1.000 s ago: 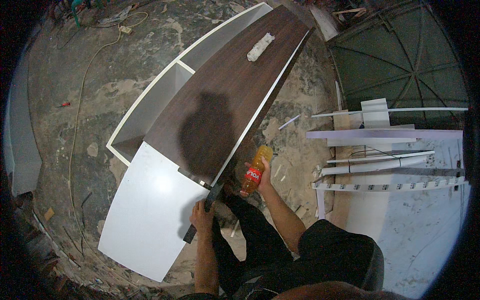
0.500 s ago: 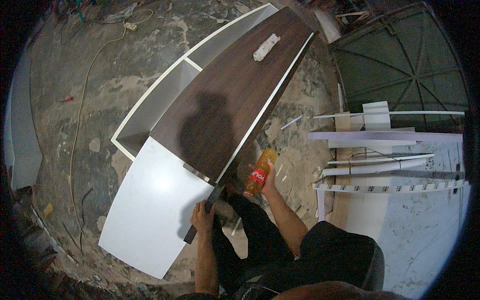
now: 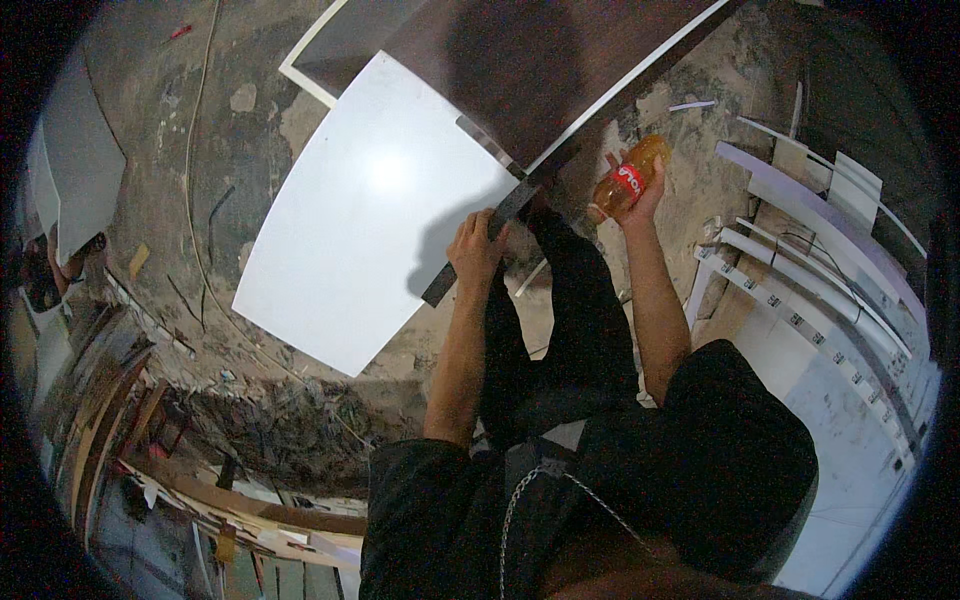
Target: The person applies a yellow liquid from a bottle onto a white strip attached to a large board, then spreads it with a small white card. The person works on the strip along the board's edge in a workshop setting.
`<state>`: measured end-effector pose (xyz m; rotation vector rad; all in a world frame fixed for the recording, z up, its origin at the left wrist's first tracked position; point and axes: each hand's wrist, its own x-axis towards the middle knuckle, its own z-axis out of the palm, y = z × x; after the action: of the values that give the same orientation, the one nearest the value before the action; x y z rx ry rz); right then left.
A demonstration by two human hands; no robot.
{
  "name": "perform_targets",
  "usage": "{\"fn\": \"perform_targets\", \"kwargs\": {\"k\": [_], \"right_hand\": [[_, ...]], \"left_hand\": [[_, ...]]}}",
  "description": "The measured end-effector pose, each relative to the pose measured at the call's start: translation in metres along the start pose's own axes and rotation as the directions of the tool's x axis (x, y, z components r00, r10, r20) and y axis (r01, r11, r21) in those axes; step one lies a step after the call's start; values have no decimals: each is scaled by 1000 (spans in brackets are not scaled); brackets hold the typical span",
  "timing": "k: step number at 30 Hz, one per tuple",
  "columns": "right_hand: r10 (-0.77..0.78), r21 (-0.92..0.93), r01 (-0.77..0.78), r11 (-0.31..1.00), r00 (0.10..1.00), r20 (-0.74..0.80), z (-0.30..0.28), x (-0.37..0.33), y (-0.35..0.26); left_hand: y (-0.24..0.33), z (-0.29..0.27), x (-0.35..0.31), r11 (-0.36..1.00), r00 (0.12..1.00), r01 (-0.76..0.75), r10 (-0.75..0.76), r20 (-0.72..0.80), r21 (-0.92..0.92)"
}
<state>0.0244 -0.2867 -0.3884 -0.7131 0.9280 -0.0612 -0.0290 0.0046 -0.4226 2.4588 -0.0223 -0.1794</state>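
My left hand (image 3: 476, 246) is closed round a long dark bar (image 3: 440, 285) that lies along the right edge of a glossy white panel (image 3: 340, 210). A short shiny strip (image 3: 484, 143) sits where the white panel meets a dark wood-grain panel (image 3: 440, 50); whether it joins the bar I cannot tell. In my right hand (image 3: 645, 192) is a plastic bottle (image 3: 628, 178) with a red label and amber contents. It is tilted, its narrow end toward the lower left, held off to the right of the panels. My shadow falls across the dark panel.
White and lilac strips and boards (image 3: 800, 190) lie stacked at the right. A pale cable (image 3: 196, 200) runs over the stained floor at the left. Wooden offcuts (image 3: 270, 515) and debris crowd the lower left. Grey sheets (image 3: 85, 170) stand at the far left.
My view has swung back toward my body, so the panels and both hands appear higher and farther right. Both hands keep their holds on the bar and the bottle.
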Motion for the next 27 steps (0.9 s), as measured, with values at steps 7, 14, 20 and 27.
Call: {"fn": "perform_targets", "kwargs": {"k": [7, 14, 20, 27], "right_hand": [[-24, -27, 23, 999, 999, -47, -6, 7, 7], [-38, 7, 39, 999, 994, -103, 33, -8, 11], [-50, 4, 50, 999, 998, 28, 7, -33, -31], [-38, 230, 41, 972, 999, -14, 38, -69, -61]], "left_hand": [[6, -1, 2, 1000, 1000, 0, 0, 15, 20], [-8, -4, 4, 998, 998, 56, -55, 28, -19], [-16, 26, -11, 997, 989, 54, -47, 141, -51], [-24, 3, -3, 1000, 982, 17, -18, 189, 4]]}}
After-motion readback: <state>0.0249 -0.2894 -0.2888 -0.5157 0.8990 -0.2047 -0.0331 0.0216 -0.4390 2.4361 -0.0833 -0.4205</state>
